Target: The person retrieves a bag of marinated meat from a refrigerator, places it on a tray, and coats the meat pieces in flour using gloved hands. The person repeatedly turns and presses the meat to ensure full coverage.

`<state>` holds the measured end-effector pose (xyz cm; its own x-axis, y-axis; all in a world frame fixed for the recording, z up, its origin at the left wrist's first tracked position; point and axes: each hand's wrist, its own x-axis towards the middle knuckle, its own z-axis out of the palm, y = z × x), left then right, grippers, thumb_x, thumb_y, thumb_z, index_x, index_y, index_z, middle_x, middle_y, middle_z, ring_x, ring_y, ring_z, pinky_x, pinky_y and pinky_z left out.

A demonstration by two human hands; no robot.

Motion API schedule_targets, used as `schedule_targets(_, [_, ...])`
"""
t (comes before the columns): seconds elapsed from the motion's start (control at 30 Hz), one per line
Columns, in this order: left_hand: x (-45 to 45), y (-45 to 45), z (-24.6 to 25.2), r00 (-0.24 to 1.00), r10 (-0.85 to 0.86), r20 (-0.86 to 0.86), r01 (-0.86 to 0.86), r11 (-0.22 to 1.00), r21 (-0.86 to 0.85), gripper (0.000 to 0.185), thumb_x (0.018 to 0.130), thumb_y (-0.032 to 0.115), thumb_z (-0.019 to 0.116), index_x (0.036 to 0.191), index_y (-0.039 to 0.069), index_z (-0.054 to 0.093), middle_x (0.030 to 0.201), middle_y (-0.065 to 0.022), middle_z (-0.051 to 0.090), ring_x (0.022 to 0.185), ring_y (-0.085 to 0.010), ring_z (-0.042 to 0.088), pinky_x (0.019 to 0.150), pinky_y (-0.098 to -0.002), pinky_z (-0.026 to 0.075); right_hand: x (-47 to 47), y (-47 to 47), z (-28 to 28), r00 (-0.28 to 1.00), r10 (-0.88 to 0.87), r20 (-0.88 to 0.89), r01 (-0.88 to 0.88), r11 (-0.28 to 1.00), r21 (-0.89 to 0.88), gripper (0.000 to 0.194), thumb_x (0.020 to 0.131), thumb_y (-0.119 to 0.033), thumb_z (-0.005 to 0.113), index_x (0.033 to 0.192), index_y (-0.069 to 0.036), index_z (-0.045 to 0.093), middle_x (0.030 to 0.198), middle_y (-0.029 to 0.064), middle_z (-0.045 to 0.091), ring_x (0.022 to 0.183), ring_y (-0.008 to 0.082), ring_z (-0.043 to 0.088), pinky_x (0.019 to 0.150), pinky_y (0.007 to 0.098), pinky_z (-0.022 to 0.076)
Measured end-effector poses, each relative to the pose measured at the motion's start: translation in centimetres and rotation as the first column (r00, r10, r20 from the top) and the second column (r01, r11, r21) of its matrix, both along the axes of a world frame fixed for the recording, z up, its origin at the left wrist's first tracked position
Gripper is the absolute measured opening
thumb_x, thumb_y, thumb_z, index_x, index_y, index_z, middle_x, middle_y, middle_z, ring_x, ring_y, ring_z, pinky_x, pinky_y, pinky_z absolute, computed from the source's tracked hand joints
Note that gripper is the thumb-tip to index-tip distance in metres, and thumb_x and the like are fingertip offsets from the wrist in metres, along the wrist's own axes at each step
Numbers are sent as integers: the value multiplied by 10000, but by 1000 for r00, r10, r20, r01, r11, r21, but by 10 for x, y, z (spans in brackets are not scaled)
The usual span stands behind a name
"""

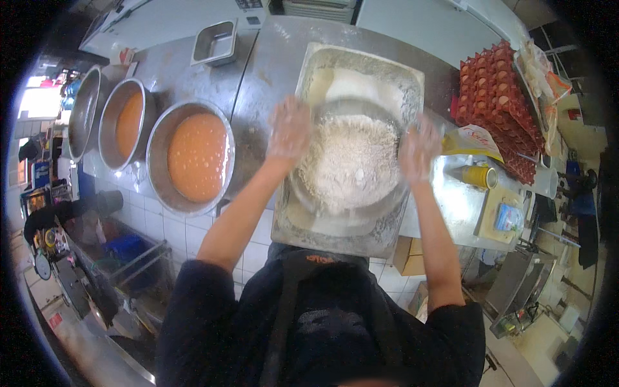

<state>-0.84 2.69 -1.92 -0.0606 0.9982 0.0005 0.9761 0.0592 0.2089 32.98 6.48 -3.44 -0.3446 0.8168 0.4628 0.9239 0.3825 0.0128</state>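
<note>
My left hand (290,128) and my right hand (420,149) are on opposite sides of a round sieve (355,104), gripping its rim; both hands are blurred and dusted with flour. Flour (355,159) lies heaped in the sieve, with small lumps on it. Beneath is a rectangular metal pan (360,58) coated in flour, with a white pile of flour showing at its far end. The sieve's edge is blurred.
On the left stand metal bowls, two with orange liquid (199,157), and an empty-looking steel pan (215,46) behind. At right are stacked red egg trays (495,92) with eggs, a yellow can (476,177), a plastic bag (474,140) and a cutting board (498,213).
</note>
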Motion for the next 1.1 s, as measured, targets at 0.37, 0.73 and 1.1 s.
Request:
schedule_targets(0.37, [-26,55,-50,904,-111,-413,226,944,240,485,966,227,584,1425,75,609,1585,-320,393,1399,-472,451,1201,-620,297,0,62,-29,991,-68,117,78,994,-83,179,960,-171,599,1080,-105,714,1428,145,568,1326,351,515,1172,612,357])
schedule_targets(0.73, [-15,23,-29,994,-87,-63,96,981,171,448,1034,248,499,1428,55,592,1528,-305,479,1453,-488,405,1207,-588,312,-25,34,23,984,-70,162,81,995,-62,184,947,-211,674,1075,-90,729,1410,139,589,1302,370,533,1197,590,351])
schedule_targets(1.1, [-3,15,-23,982,-103,-160,131,976,172,548,976,204,542,1509,76,545,1518,-288,528,1446,-455,465,1165,-652,340,-14,15,20,987,-101,128,112,990,-84,169,971,-253,644,1032,-138,751,1396,93,612,1282,342,570,1225,610,319])
